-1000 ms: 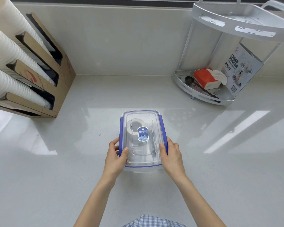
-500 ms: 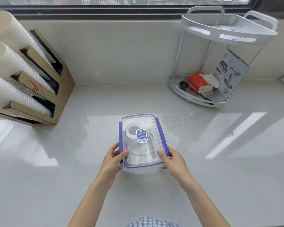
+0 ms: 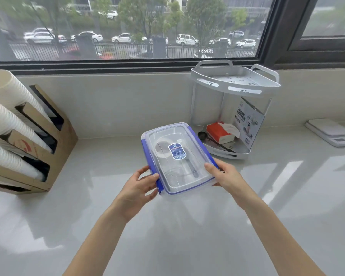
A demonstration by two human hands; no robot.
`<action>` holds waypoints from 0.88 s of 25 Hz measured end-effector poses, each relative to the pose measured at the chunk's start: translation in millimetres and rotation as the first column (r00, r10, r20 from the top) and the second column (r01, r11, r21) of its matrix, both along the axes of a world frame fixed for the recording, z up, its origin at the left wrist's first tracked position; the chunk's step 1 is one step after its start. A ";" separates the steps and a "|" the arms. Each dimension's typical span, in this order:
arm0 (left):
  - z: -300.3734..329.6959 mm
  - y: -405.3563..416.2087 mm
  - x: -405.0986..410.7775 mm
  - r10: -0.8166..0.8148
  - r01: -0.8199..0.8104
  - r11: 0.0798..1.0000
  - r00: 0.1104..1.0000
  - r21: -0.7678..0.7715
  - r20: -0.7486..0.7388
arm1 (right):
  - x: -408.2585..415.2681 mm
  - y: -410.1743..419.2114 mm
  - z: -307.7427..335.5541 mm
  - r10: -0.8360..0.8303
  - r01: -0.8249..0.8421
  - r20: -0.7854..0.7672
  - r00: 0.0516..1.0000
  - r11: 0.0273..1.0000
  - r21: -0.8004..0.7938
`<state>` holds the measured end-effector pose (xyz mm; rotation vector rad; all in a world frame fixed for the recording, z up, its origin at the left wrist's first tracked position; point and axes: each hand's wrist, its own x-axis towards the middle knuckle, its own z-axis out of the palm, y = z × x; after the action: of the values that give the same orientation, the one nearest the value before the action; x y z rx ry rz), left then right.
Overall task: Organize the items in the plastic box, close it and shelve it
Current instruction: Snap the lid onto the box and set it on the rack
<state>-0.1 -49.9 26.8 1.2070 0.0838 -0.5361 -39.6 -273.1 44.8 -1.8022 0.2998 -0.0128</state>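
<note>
1. Pale grey stone countertop (image 3: pixel 88 226), glossy enough to mirror the window light in long bright bands, fills the lower part of the head view and runs back to a matching low wall under a dark-framed window (image 3: pixel 127 62).
2. Both bare hands carry the plastic box (image 3: pixel 177 158) above the counter, tilted with its far end higher, in front of the corner shelf (image 3: pixel 235 84).
3. Left hand (image 3: pixel 141 186) is curled around the box's near left corner, thumb on the blue side clip, fingers partly spread; right hand (image 3: pixel 225 174) clasps the near right edge, thumb lying on the clear lid.
4. The lid is on, its blue clips folded down along the long sides; a blue label (image 3: pixel 177 151) sits at its centre, and dim shapes show through the plastic, too blurred to name.
5. The white two-tier shelf stands at the back right; its upper tier is bare, its lower tier holds a red and white packet (image 3: pixel 219 133), a dark spoon (image 3: pixel 202 135) and a printed card (image 3: pixel 249 122) leaning upright.
6. A cardboard dispenser (image 3: pixel 54 142) at the left holds three slanted stacks of white paper cups (image 3: pixel 8 124).
7. A white scale (image 3: pixel 333 131) lies at the far right edge of the counter.
8. Beyond the glass, parked cars, trees and a railing line a wet street.
</note>
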 end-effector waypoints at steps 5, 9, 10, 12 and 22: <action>43.3 -33.1 23.9 -0.064 0.068 0.994 0.997 -0.088 0.046 | 21.2 -43.1 54.5 0.026 -0.024 0.107 0.994 1.000 -0.014; 78.3 -55.5 40.4 -0.088 0.101 0.980 0.993 -0.170 0.077 | 38.9 -70.0 94.3 0.070 -0.066 0.166 0.984 0.997 -0.032; 87.5 -60.8 44.6 -0.106 0.122 0.976 0.990 -0.182 0.093 | 43.0 -76.5 104.4 0.076 -0.071 0.170 0.983 0.997 -0.034; 102.5 -69.6 50.5 -0.134 0.155 0.969 0.984 -0.193 0.118 | 49.8 -87.7 121.5 0.071 -0.068 0.176 0.982 0.997 -0.023; 172.3 -134.7 108.5 -0.178 0.217 0.963 0.957 -0.159 0.228 | 100.1 -145.7 198.6 -0.009 0.028 0.206 0.979 0.996 -0.089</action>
<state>108.4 -184.6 199.1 1.0910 -0.2664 -0.5743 60.5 -418.8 243.4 -1.8712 0.1708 -0.2282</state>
